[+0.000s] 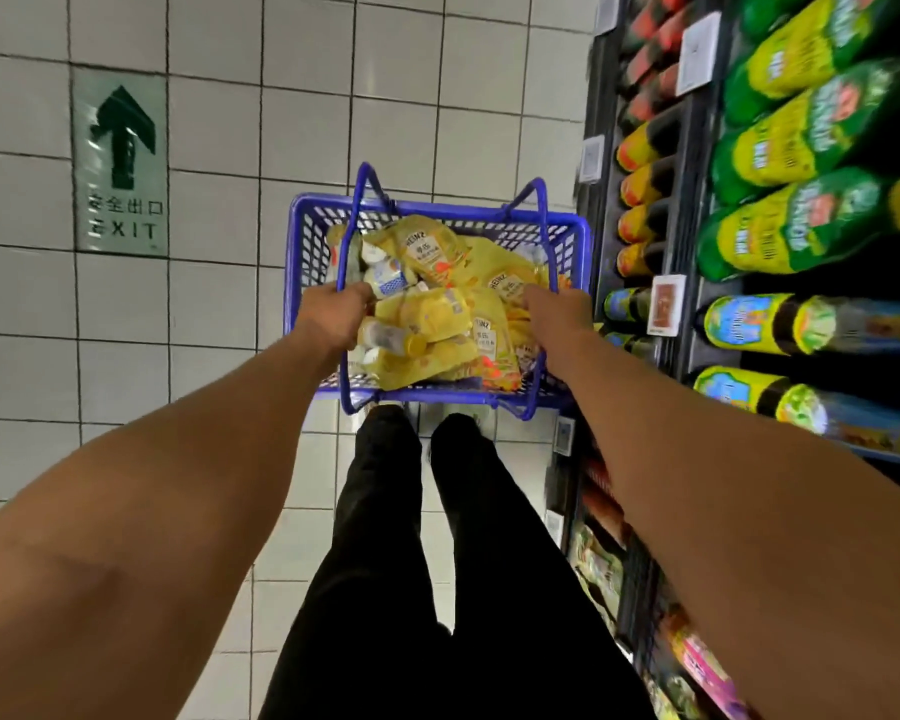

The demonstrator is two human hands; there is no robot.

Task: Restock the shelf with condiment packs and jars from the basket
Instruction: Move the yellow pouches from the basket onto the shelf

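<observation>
Looking straight down, the person had both arms stretched out over a blue basket (307, 241) that sat on the tiled floor (219, 314) right in front of their feet. The left hand (333, 317) was curled closed around the left handle (357, 220), and the right hand (557, 317) was down at the right handle (539, 200) too, fingers wrapped, though the grip itself was mostly hidden behind the back of the hand, so hard to say how tight.

Basket was stuffed with yellow packs (427, 257) with Heinz labels, piled every which way, plus a couple of small jars: one with a white lid (385, 278) near the left hand and one with a yellow cap (391, 337) lying on its side just below it.

The shelf (697, 163) ran along the right side, just beside the basket. It carried rows of green-and-yellow bottles (811, 142) up top, dark bottles with yellow labels (640, 184) on a lower tier, and white price tags (700, 52) on the edges. Bit blurry over there, so the labels weren't readable.

Off to the left, a green exit sign (120, 161) with an arrow was stuck on the floor. Black trousers (437, 563) filled the bottom middle.
</observation>
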